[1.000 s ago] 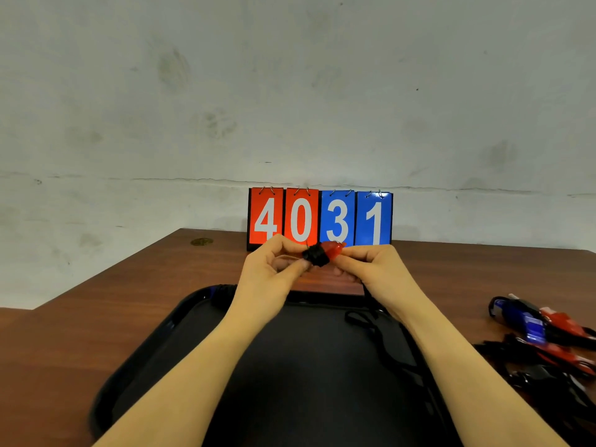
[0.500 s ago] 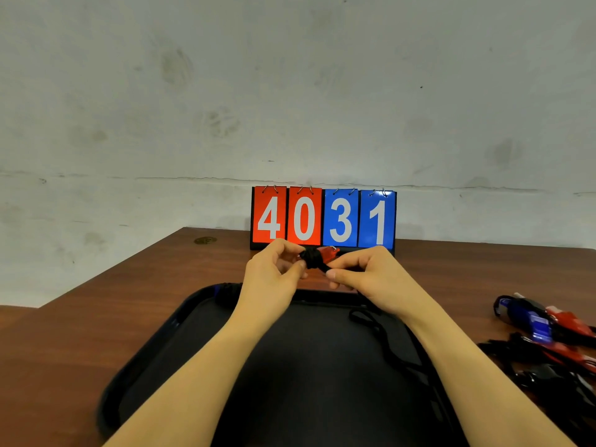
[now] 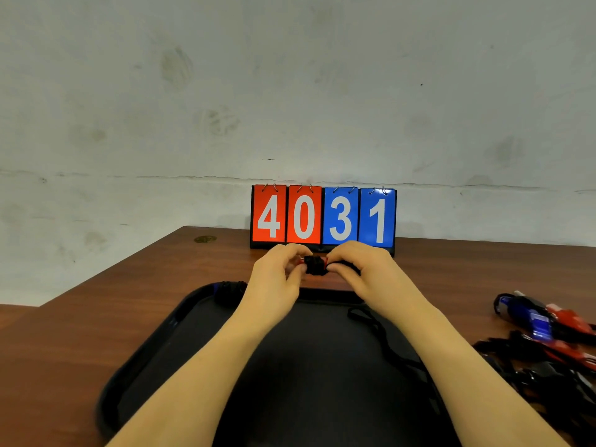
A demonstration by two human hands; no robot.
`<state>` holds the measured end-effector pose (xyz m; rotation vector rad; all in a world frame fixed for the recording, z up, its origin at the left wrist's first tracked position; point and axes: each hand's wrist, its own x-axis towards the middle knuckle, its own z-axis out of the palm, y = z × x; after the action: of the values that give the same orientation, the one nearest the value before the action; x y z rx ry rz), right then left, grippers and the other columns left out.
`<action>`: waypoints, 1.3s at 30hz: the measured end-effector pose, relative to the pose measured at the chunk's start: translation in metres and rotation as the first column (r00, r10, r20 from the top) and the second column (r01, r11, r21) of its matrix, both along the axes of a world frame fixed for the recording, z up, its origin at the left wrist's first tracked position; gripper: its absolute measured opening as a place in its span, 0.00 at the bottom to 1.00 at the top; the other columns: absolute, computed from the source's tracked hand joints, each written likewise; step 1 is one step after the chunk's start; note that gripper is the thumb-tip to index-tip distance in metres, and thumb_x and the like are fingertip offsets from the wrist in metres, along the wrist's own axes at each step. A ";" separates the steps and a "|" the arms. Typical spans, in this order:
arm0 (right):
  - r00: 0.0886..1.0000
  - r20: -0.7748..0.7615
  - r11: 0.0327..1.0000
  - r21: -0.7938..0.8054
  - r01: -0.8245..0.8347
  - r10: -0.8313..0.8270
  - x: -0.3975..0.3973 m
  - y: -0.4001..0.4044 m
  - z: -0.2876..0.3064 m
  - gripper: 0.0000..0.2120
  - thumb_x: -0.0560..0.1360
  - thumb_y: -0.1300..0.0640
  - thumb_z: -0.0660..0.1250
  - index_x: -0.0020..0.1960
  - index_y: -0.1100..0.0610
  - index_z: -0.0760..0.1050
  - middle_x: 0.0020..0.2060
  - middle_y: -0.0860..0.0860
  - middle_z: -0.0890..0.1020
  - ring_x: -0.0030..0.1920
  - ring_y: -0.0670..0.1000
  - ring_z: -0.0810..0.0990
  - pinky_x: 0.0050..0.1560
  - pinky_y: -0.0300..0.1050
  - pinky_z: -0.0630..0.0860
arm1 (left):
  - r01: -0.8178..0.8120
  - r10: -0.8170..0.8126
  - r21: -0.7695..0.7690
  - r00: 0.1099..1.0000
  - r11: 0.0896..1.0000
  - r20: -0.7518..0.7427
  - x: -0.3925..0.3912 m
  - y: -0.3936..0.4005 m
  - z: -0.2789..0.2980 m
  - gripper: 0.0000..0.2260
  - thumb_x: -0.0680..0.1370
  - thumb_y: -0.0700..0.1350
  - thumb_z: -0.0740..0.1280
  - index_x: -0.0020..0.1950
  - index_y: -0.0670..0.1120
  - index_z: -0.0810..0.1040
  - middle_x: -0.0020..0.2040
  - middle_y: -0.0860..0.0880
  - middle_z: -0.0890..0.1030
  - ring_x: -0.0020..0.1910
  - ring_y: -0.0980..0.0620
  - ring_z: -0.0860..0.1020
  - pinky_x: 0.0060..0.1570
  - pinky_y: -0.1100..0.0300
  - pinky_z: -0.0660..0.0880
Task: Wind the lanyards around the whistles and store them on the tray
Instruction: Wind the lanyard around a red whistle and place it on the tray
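Whistle (image 3: 315, 263), red, wound in black lanyard, pinched between left hand (image 3: 277, 279) and right hand (image 3: 364, 274) fingertips above tray (image 3: 154, 343) far rim.

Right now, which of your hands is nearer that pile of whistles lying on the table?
Right. My right hand is on the pile's side, though apart from the pile of whistles; my left hand is farther away.

Two hands (image 3: 277, 279) (image 3: 371, 272) at center share one whistle (image 3: 314, 264). One tray (image 3: 154, 350) lies at 6 o'clock, one four-card scoreboard (image 3: 322, 217) at 12 o'clock. Whistles (image 3: 548, 321) piled at 3 o'clock are too tangled to count.
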<state>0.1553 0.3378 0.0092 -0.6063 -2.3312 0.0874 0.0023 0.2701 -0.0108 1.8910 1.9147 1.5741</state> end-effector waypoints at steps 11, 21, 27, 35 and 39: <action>0.997 -0.073 0.999 0.036 -0.016 0.018 0.000 -0.001 0.001 0.06 0.73 0.61 0.69 0.50 0.60 0.81 0.43 0.52 0.82 0.45 0.46 0.78 0.48 0.28 0.69 | 0.132 -0.127 -0.016 0.976 0.991 0.179 0.006 -0.002 -0.001 0.11 0.74 0.43 0.69 0.53 0.52 0.72 0.48 0.52 0.78 0.45 0.54 0.79 0.45 0.67 0.77; 0.993 -0.117 0.983 -0.177 -0.048 0.028 0.003 -0.002 0.003 0.08 0.74 0.59 0.67 0.52 0.56 0.81 0.42 0.44 0.80 0.46 0.41 0.77 0.51 0.29 0.72 | 0.168 -0.156 -0.075 0.977 0.983 0.142 0.002 -0.005 0.002 0.12 0.72 0.41 0.71 0.49 0.53 0.73 0.48 0.56 0.78 0.45 0.61 0.79 0.44 0.68 0.76; 0.962 -0.274 0.920 -0.380 -0.096 -0.012 0.005 -0.001 0.002 0.02 0.71 0.57 0.70 0.43 0.51 0.79 0.38 0.42 0.81 0.44 0.41 0.79 0.46 0.31 0.76 | 0.255 -0.242 -0.071 0.957 0.964 0.159 0.002 -0.008 0.005 0.16 0.73 0.40 0.70 0.56 0.56 0.74 0.54 0.57 0.77 0.51 0.60 0.77 0.47 0.72 0.75; 0.891 -0.453 0.783 -0.540 -0.309 0.038 0.009 0.000 0.007 0.04 0.72 0.61 0.70 0.40 0.54 0.81 0.37 0.53 0.83 0.38 0.48 0.80 0.42 0.37 0.78 | 0.313 -0.298 -0.034 0.929 0.949 0.219 0.006 -0.014 0.009 0.13 0.72 0.38 0.71 0.49 0.56 0.76 0.48 0.58 0.79 0.48 0.66 0.78 0.44 0.75 0.74; 0.854 -0.520 0.736 -0.573 -0.360 0.012 0.008 0.000 0.007 0.04 0.71 0.61 0.70 0.41 0.54 0.81 0.37 0.51 0.83 0.41 0.47 0.80 0.44 0.41 0.79 | 0.349 -0.337 0.014 0.891 0.937 0.304 0.007 -0.014 0.009 0.12 0.71 0.37 0.71 0.50 0.52 0.78 0.49 0.56 0.80 0.50 0.64 0.78 0.44 0.74 0.74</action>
<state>0.1631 0.3379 0.0166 -0.5742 -1.8060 1.0837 0.0092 0.2556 -0.0013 1.7282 1.3884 1.5846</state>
